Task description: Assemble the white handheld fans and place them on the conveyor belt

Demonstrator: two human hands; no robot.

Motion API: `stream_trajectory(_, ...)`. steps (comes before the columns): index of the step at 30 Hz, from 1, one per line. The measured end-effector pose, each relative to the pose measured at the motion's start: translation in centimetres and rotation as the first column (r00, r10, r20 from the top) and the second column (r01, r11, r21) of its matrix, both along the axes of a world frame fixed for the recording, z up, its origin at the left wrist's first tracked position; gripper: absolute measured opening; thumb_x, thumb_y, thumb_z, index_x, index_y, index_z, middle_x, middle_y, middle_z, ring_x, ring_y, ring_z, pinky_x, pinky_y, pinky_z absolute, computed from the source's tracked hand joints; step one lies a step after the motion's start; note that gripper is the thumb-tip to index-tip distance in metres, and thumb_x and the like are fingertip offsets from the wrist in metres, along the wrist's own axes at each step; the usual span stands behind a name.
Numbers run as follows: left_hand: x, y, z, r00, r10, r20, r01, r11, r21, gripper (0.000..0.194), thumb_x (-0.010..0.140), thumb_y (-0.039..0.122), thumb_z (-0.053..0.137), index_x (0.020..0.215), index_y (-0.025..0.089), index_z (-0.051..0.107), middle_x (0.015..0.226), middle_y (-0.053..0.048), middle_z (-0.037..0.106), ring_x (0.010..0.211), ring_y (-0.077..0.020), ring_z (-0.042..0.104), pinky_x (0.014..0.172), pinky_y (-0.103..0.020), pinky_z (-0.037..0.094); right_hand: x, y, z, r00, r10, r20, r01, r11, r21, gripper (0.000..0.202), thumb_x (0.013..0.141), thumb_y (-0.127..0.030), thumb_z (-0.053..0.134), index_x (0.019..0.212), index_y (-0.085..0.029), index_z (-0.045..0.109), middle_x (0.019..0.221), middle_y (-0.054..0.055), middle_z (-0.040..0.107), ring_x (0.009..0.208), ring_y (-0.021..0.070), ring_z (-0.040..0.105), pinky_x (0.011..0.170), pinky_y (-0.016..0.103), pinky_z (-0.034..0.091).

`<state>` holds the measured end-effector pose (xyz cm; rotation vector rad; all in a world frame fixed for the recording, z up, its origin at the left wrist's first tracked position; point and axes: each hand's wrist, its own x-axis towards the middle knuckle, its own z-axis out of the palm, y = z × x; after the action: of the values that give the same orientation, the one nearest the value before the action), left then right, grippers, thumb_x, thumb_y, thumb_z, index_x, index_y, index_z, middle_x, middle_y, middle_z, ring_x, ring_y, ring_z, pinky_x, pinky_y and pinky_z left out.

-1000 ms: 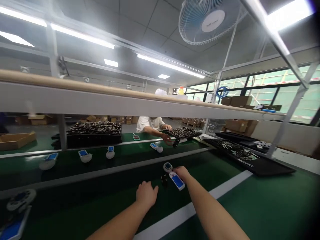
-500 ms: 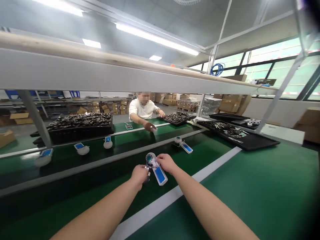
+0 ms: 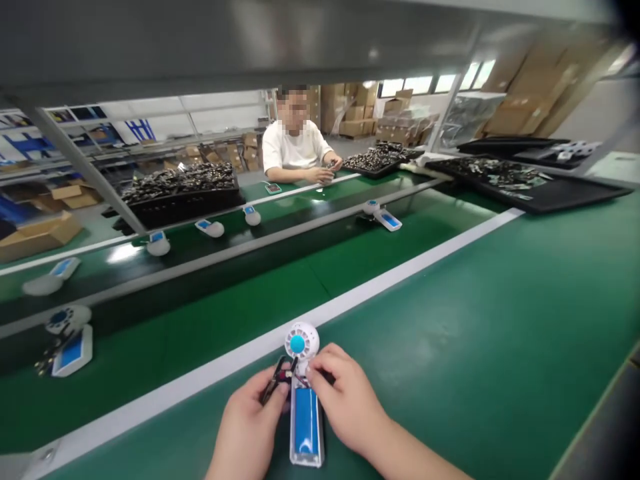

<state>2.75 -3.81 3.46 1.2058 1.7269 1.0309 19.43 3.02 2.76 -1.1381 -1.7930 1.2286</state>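
An opened white handheld fan [image 3: 302, 341] with a blue battery [image 3: 306, 419] in its handle is on the green worktop in front of me. The fan head points away from me and the handle points toward me. My left hand [image 3: 254, 412] is closed in a pinch on a small black part [image 3: 273, 385] just left of the fan's neck, where thin wires show. My right hand [image 3: 345, 393] has its thumb and fingers closed on the neck from the right side. A dark bit shows between its fingers, too small to name.
More white fans with blue batteries lie along the green conveyor, one at left [image 3: 75, 350], another farther off [image 3: 389, 220]. Black trays [image 3: 565, 193] of small parts stand at the back. A co-worker [image 3: 295, 150] sits across the belt. A shelf beam [image 3: 200, 47] spans overhead.
My hands have brought the fan from over the belt back to the near worktop. My view has tipped downward. The co-worker's outstretched arm has drawn back, both hands now together.
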Motion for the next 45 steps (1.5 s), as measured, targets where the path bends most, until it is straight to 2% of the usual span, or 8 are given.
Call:
stream_trajectory(3,-0.1,-0.3,-0.8,0.949,-0.014,-0.315,0.090,0.970,0.227,0.024,0.089,0.029,0.056,0.105,0.024,0.075,0.108,-0.007,0.072,0.100,-0.0229,0.068,0.092,-0.036,0.055,-0.5,-1.2,-0.8,0.998,0.037,0.051,-0.045,0.987,0.157,0.016,0.088,-0.016,0.056,0.080,-0.021,0.067,0.085,0.003,0.059,0.086,0.0196,0.056,0.079,0.033,0.045)
stream_trajectory(6,0.3,-0.3,-1.3,0.902,-0.012,-0.432,0.155,0.942,0.297,0.027,0.093,0.024,0.053,0.110,0.024,0.073,0.108,-0.007,0.073,0.097,-0.0201,0.070,0.088,-0.032,0.058,-1.0,-1.5,-0.9,0.994,0.045,0.099,-0.067,0.970,0.233,0.014,0.082,-0.010,0.059,0.073,-0.020,0.064,0.082,0.003,0.057,0.083,0.0192,0.053,0.075,0.033,0.044)
stream_trajectory(13,0.6,-0.4,-1.8,0.892,-0.005,-0.453,0.173,0.928,0.331,0.021,0.092,0.019,0.058,0.106,0.025,0.072,0.108,-0.003,0.072,0.095,-0.0166,0.070,0.087,-0.026,0.059,-1.3,-1.3,-1.0,0.987,-0.081,0.136,0.051,0.976,0.213,0.018,0.075,-0.006,0.058,0.063,-0.019,0.051,0.076,0.001,0.055,0.077,0.0178,0.050,0.070,0.031,0.041)
stream_trajectory(21,0.0,-0.4,-2.2,0.821,-0.071,-0.566,0.353,0.843,0.406,0.034,0.091,0.009,0.055,0.117,0.025,0.067,0.112,-0.005,0.069,0.099,-0.0176,0.069,0.088,-0.029,0.059,-1.0,-1.3,-0.9,0.992,-0.062,0.114,0.037,0.977,0.209,0.019,0.077,-0.008,0.055,0.063,-0.021,0.050,0.077,0.001,0.056,0.075,0.0179,0.050,0.070,0.032,0.040)
stream_trajectory(29,-0.2,-0.4,-2.4,0.802,-0.073,-0.593,0.394,0.811,0.433,0.040,0.089,0.007,0.055,0.123,0.025,0.065,0.112,-0.007,0.069,0.101,-0.0206,0.067,0.085,-0.032,0.059,-0.8,-1.4,-0.7,0.994,-0.054,0.091,0.036,0.982,0.187,0.018,0.075,-0.006,0.055,0.063,-0.021,0.053,0.075,0.001,0.058,0.075,0.0187,0.050,0.069,0.032,0.039)
stream_trajectory(34,-0.2,-0.5,-2.2,0.761,-0.097,-0.641,0.451,0.790,0.415,0.046,0.088,0.003,0.054,0.126,0.026,0.063,0.116,-0.007,0.068,0.107,-0.0217,0.064,0.089,-0.034,0.058,-0.7,-1.4,-0.6,0.997,-0.057,0.056,0.051,0.992,0.112,0.022,0.073,-0.004,0.056,0.059,-0.020,0.050,0.072,-0.001,0.059,0.073,0.0172,0.050,0.068,0.031,0.038)
stream_trajectory(39,-0.3,-0.8,-2.3,0.764,-0.099,-0.638,0.459,0.778,0.429,0.046,0.089,0.004,0.055,0.129,0.026,0.060,0.114,-0.007,0.068,0.105,-0.0207,0.064,0.087,-0.033,0.059,-0.9,-1.5,-0.5,0.998,-0.060,0.032,0.057,0.995,0.084,0.024,0.073,-0.003,0.056,0.057,-0.020,0.049,0.071,-0.002,0.059,0.072,0.0168,0.050,0.069,0.032,0.038)
stream_trajectory(45,-0.1,-1.0,-2.2,0.700,-0.076,-0.711,0.490,0.774,0.400,0.050,0.088,0.005,0.055,0.134,0.026,0.057,0.116,-0.008,0.068,0.106,-0.0222,0.064,0.089,-0.035,0.058,-1.1,-1.7,-0.8,0.994,-0.109,-0.009,0.109,0.994,-0.001,0.026,0.069,-0.001,0.056,0.055,-0.020,0.045,0.069,-0.002,0.058,0.073,0.0167,0.051,0.069,0.030,0.038)
